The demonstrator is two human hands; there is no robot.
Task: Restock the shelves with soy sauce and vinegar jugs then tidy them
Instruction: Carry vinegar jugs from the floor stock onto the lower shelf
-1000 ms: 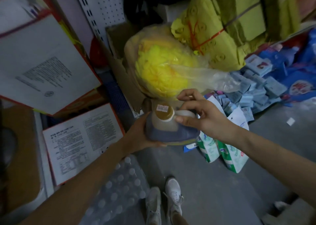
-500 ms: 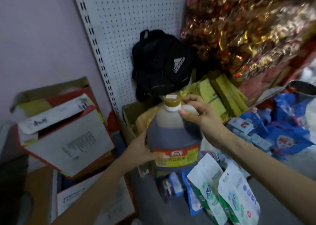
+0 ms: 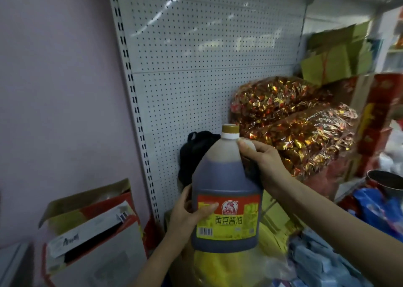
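One jug [image 3: 224, 184], seemingly just before pegboard [image 3: 196, 69].

1. A white perforated metal back panel [image 3: 196, 58] stood beside a pink wall [image 3: 54, 90].
2. A black backpack [image 3: 194, 156] sat against it.
3. Clear bags of gold-and-red foil [image 3: 294, 134] lay at the right.
4. An open red-and-white cardboard box [image 3: 93, 243] sat low left.

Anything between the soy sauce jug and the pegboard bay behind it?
Yes. A black backpack rests against the pegboard directly behind the jug, and gold foil bags crowd the bay's right side.
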